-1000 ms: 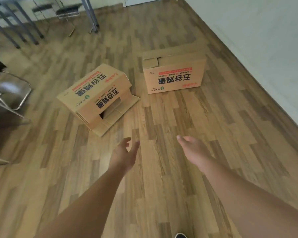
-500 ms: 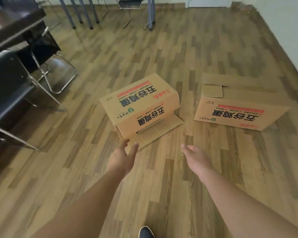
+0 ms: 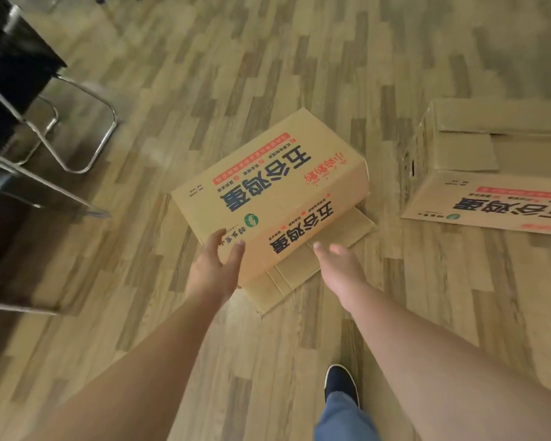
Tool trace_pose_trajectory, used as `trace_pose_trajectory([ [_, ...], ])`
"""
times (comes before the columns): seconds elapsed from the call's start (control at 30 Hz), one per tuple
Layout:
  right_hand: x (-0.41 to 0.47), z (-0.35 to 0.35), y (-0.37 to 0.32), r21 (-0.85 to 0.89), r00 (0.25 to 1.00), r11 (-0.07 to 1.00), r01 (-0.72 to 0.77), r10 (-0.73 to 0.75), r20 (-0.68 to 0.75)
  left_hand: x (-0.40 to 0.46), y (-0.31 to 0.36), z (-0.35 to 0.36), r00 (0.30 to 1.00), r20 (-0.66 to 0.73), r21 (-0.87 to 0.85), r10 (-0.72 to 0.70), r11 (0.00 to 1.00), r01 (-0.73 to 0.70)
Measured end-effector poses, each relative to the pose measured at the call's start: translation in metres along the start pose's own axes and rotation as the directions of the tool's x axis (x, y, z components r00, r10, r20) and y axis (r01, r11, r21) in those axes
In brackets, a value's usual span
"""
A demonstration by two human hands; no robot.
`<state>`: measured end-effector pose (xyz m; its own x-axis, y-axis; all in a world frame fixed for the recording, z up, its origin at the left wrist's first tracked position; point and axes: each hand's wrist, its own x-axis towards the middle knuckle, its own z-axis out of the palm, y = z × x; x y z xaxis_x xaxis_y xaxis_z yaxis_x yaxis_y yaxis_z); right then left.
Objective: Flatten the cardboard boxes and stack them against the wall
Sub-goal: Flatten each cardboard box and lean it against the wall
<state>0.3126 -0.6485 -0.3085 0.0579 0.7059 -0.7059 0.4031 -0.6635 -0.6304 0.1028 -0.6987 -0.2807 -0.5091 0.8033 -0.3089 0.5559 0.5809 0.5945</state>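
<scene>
Now | left hand (image 3: 215, 270) spread at box (image 3: 268, 189) corner | right hand (image 3: 339, 262) open beside

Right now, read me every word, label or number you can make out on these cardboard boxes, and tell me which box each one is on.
"五谷鸡蛋", large dark blue, upside down to the camera: top face of the near box.
"五谷鸡蛋" again: front side of the near box.
"五谷鸡蛋", cut off by the frame edge: side of the far box.
Red banner strips, red handwritten script, green round logos and small print on both boxes: too small or blurred to read.
</scene>
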Motion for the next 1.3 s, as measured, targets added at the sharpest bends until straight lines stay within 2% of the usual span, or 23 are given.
trace_pose_trajectory([
  [0.13,0.073,0.030,-0.001,0.063,0.993,0.991,-0.120,0.120,-0.005,0.075,-0.010,0.033,0.999,0.032,0.035,-0.031,0.999,0.030],
  [0.33,0.167,0.102,0.011,0.230,0.945,0.918,-0.324,0.326,0.032,0.171,-0.040,0.085,0.994,0.103,0.129,0.040,0.990,-0.053],
  [0.43,0.203,0.126,0.012,0.343,0.924,0.863,-0.372,0.380,0.047,0.215,-0.055,0.107,0.981,0.176,0.153,0.076,0.983,-0.103],
  [0.53,0.236,0.158,0.022,0.491,0.876,0.743,-0.455,0.471,0.099,0.254,-0.080,0.131,0.954,0.297,0.235,0.034,0.966,-0.108],
  [0.63,0.254,0.185,0.037,0.616,0.854,0.630,-0.474,0.499,0.147,0.263,-0.088,0.146,0.928,0.372,0.404,-0.033,0.905,-0.130],
  [0.7,0.259,0.195,0.043,0.691,0.863,0.560,-0.457,0.466,0.194,0.261,-0.085,0.151,0.916,0.398,0.503,-0.051,0.847,-0.171],
  [0.77,0.256,0.197,0.050,0.716,0.862,0.528,-0.457,0.463,0.208,0.259,-0.085,0.151,0.917,0.392,0.565,-0.071,0.805,-0.180],
  [0.83,0.247,0.187,0.063,0.742,0.873,0.521,-0.422,0.454,0.178,0.259,-0.084,0.148,0.921,0.385,0.559,-0.062,0.810,-0.179],
  [0.9,0.231,0.168,0.070,0.770,0.913,0.543,-0.336,0.390,0.123,0.258,-0.081,0.143,0.918,0.395,0.549,-0.041,0.812,-0.200],
  [0.97,0.215,0.146,0.061,0.744,0.940,0.620,-0.249,0.338,0.033,0.255,-0.079,0.135,0.906,0.423,0.540,-0.035,0.813,-0.220],
  [1.07,0.193,0.109,0.014,0.591,0.953,0.800,-0.102,0.248,-0.172,0.244,-0.077,0.123,0.879,0.472,0.489,-0.060,0.848,-0.204],
  [1.13,0.170,0.082,-0.025,0.472,0.955,0.882,-0.002,0.142,-0.260,0.232,-0.062,0.113,0.874,0.484,0.423,-0.034,0.884,-0.200],
  [1.2,0.142,0.064,-0.056,0.394,0.954,0.915,0.087,0.037,-0.297,0.222,-0.044,0.104,0.881,0.472,0.324,0.004,0.929,-0.178],
  [1.3,0.089,0.044,-0.078,0.361,0.964,0.908,0.213,-0.134,-0.231,0.206,-0.009,0.090,0.897,0.435,0.105,0.082,0.984,-0.141],
])
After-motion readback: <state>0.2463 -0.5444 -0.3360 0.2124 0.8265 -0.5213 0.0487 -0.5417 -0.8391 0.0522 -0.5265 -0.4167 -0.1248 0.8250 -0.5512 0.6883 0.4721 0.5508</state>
